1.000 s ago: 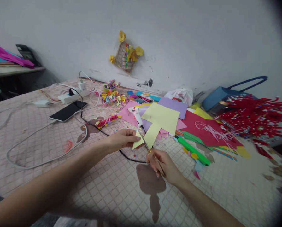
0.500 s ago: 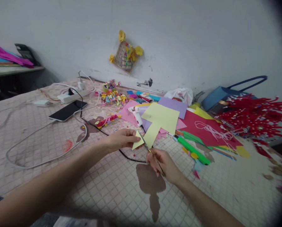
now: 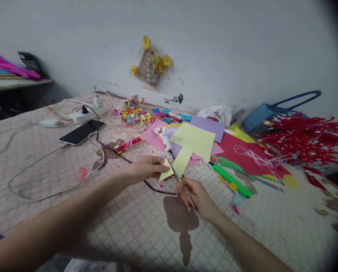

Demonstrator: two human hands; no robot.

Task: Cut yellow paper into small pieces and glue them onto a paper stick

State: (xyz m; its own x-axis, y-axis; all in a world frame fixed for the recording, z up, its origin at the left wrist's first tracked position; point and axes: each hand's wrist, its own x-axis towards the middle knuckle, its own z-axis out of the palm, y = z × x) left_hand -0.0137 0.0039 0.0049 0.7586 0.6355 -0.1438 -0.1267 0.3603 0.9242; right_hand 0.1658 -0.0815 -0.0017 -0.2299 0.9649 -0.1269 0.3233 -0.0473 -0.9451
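Note:
Pinched in my left hand point(image 3: 149, 169) is a small pale yellow paper piece point(image 3: 166, 172) with a pointed top. My right hand point(image 3: 194, 196) is closed round the handles of a pair of scissors point(image 3: 177, 176). The blades point up and to the left and lie against the right edge of the small piece. Just beyond them, a pale yellow strip point(image 3: 182, 160) lies on the table below a larger pale yellow sheet point(image 3: 196, 139). A white glue gun point(image 3: 163, 138) rests left of that sheet.
A phone point(image 3: 82, 132), a power strip point(image 3: 88, 114) and looping cables are on the left. Paper scraps point(image 3: 137, 116) lie at the back. On the right are a red sheet point(image 3: 242, 153), a green tool point(image 3: 231, 179), red fuzzy stems point(image 3: 307, 138) and a blue bag point(image 3: 264, 117).
The small yellow piece has tilted slightly in my left hand and sits a touch lower against the blades. Both hands have barely moved.

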